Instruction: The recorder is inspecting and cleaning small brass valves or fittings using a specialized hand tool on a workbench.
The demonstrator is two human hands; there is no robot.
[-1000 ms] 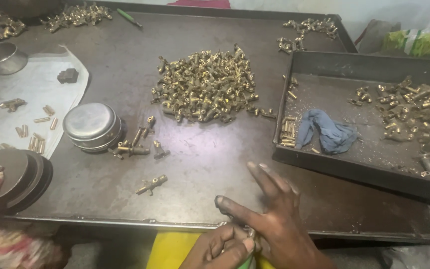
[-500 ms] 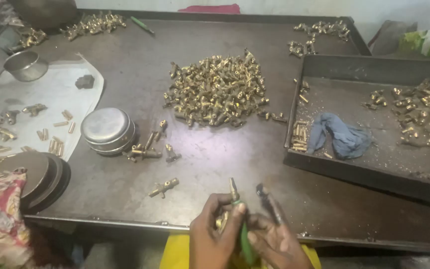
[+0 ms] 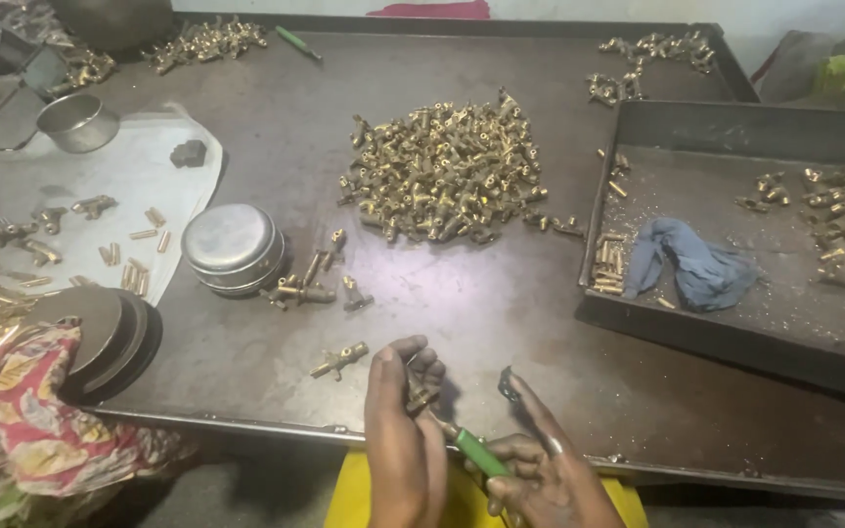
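My left hand (image 3: 401, 430) is closed around a small brass fitting (image 3: 422, 395) near the table's front edge. My right hand (image 3: 540, 474) grips a green-handled screwdriver (image 3: 479, 453) whose tip points into that fitting. One loose brass fitting (image 3: 338, 361) lies just left of my left hand. A big heap of brass fittings (image 3: 447, 174) sits in the middle of the dark metal table (image 3: 501, 303).
A dark metal tray (image 3: 638, 328) at the right holds a blue rag (image 3: 691, 262) and more brass parts. Steel bowls (image 3: 234, 246) stand upside down at the left, beside a white sheet (image 3: 139, 176) with small pieces. A flowered cloth (image 3: 26, 411) hangs at the lower left.
My right hand came off the table and took up the screwdriver. Both hands now meet over the brass fitting, and the view has shifted closer.
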